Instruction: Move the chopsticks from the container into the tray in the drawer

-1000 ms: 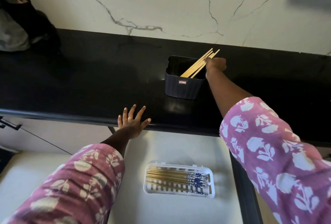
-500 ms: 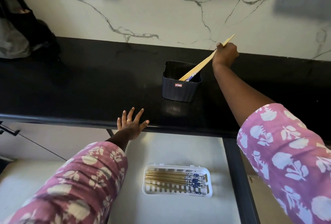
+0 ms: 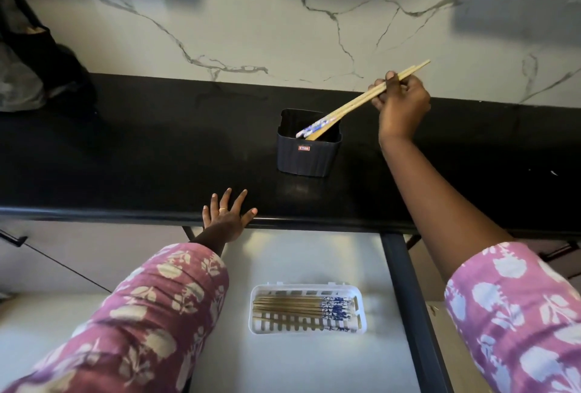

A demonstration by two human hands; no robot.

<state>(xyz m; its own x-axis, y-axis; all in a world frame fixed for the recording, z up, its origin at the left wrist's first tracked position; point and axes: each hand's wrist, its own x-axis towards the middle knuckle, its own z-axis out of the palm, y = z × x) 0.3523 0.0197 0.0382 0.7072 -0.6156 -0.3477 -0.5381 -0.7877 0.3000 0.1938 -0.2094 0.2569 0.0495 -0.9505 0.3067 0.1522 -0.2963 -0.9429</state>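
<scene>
My right hand (image 3: pixel 401 106) grips a few wooden chopsticks (image 3: pixel 352 106) near their plain ends, up and to the right of the dark container (image 3: pixel 308 153) on the black counter. Their blue-and-white patterned tips hang over the container's mouth, almost lifted out. My left hand (image 3: pixel 228 215) lies flat with spread fingers on the counter's front edge, holding nothing. Below, in the open drawer, a white slotted tray (image 3: pixel 308 328) holds several chopsticks (image 3: pixel 301 307) lying side by side, patterned ends to the right.
The black counter (image 3: pixel 141 147) runs across the view under a white marble wall. A dark bag (image 3: pixel 41 62) sits at its far left. The drawer's dark right wall (image 3: pixel 408 298) borders the pale drawer floor (image 3: pixel 283 361).
My right hand has pulled the chopsticks up and to the right, so their patterned tips have risen to the container's mouth. The left hand has stayed on the counter edge.
</scene>
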